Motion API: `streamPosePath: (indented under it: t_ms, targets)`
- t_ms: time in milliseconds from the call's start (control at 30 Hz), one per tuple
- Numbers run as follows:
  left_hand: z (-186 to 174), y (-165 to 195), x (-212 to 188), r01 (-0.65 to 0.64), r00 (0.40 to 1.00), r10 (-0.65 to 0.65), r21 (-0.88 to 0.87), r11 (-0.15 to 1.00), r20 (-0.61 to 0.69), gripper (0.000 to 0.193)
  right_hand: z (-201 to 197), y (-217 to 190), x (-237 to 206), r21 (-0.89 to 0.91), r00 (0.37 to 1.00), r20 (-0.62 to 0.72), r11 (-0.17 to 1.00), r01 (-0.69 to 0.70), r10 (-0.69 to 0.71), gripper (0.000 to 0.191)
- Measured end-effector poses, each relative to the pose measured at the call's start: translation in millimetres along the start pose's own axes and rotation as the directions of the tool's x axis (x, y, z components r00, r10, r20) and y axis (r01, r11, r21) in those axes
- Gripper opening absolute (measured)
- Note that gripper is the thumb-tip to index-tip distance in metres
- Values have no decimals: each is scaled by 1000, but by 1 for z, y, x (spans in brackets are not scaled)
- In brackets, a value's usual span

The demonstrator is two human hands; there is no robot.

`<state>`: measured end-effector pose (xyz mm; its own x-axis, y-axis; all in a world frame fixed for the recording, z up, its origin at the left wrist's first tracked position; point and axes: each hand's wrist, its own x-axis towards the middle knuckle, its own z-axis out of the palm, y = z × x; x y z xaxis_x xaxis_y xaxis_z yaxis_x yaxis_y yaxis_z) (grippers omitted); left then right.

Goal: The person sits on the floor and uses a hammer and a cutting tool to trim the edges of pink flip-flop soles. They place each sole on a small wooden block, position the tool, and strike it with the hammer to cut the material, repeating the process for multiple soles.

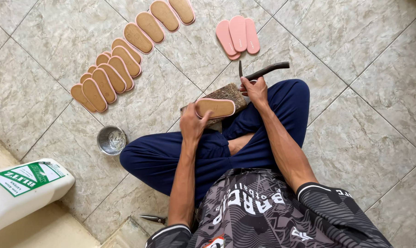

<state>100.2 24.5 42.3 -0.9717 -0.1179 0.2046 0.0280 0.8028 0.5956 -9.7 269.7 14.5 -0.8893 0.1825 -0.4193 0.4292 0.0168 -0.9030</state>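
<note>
I sit cross-legged on a tiled floor. My left hand (192,123) holds a tan insole with a pink edge (215,107) flat on a worn wooden block (231,93) that rests in front of my knees. Just past the far end of that block, my right hand (254,88) grips a dark tool with a curved handle (264,71); its thin blade points up and away from me.
A long row of several tan, pink-edged insoles (120,64) lies on the floor to the upper left. Three pink insoles (237,34) are stacked ahead. A small metal tin (111,140) stands left of my knee, a white jug (22,188) sits lower left, and scissors (153,219) lie by my elbow.
</note>
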Motion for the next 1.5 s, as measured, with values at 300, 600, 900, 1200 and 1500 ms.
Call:
streamPosePath:
  t_ms: [300, 600, 900, 1200, 1500]
  targets:
    - [22, -22, 66, 10, 927, 25, -90, 996, 374, 87, -7, 7, -4, -102, 991, 117, 992, 79, -67, 33]
    - [42, -23, 90, 340, 835, -124, -327, 881, 536, 46, -21, 13, -6, 128, 994, 66, 989, 74, -83, 54]
    - [54, -24, 86, 298, 882, -141, -299, 907, 450, 49, -26, 23, -10, -233, 987, 154, 969, 80, -45, 64]
    - [53, -22, 77, 172, 940, -83, -248, 953, 332, 52, -26, 30, -17, -169, 969, 41, 955, 245, -242, 53]
    - [47, -16, 89, 337, 872, -78, -479, 811, 483, 39, -22, 4, -26, -42, 972, 52, 972, 231, -229, 35]
